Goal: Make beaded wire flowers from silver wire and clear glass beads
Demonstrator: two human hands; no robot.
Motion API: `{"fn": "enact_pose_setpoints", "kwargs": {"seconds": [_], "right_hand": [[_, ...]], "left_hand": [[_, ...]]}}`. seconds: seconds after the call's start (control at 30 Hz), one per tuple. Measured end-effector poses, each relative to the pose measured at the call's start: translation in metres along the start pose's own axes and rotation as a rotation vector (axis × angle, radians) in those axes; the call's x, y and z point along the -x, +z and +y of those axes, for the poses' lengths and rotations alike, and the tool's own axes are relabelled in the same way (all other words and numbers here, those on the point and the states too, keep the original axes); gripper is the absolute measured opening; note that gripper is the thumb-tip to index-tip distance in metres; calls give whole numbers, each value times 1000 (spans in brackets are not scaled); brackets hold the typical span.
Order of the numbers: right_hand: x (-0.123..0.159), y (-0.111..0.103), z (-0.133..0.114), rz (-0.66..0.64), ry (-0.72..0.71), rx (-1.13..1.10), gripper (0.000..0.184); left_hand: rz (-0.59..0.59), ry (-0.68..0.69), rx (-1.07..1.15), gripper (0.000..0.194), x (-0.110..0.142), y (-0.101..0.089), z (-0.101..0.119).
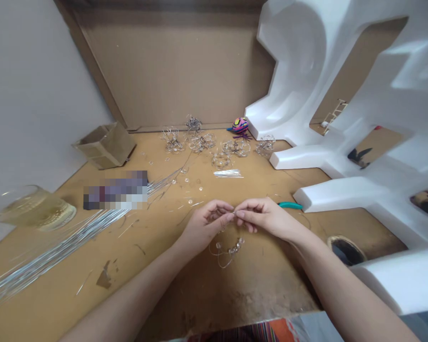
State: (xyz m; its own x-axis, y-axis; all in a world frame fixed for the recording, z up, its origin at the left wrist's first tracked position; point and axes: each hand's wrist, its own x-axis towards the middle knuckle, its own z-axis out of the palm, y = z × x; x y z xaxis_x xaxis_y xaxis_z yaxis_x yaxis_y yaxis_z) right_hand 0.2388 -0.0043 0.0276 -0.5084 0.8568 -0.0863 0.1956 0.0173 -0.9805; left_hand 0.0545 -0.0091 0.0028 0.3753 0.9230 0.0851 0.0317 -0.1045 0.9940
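Observation:
My left hand (214, 219) and my right hand (258, 216) meet over the middle of the table, thumbs and fingers pinched tip to tip. Between them is the upper end of a thin beaded wire (234, 248), whose loops and clear round beads show just below the hands. The exact spot each hand grips is too small to make out. Beyond my hands, a small bundle of short straight wires (228, 174) lies on the table, with loose clear beads (190, 202) to its left. Green-handled pliers (290, 205) rest to the right of my right hand.
Curled beaded wire pieces (201, 141) cluster at the back beside a colourful ball-like object (240, 125). Long wires (74, 247) spread across the left, near a cardboard box (105, 145) and a glass of yellowish liquid (35, 209). A white moulded structure (342, 190) borders the right.

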Motion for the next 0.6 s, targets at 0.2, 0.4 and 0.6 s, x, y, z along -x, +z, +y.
{"fn": "enact_pose_setpoints", "kwargs": {"seconds": [0.2, 0.4, 0.6], "right_hand": [[-4, 5, 6, 52, 41, -21, 29], [-2, 1, 6, 77, 47, 91, 37], [-3, 7, 7, -20, 153, 130, 34]], "left_hand": [[53, -27, -89, 17, 0, 0, -1], [283, 37, 0, 15, -3, -7, -2], [439, 70, 81, 15, -8, -13, 1]]}}
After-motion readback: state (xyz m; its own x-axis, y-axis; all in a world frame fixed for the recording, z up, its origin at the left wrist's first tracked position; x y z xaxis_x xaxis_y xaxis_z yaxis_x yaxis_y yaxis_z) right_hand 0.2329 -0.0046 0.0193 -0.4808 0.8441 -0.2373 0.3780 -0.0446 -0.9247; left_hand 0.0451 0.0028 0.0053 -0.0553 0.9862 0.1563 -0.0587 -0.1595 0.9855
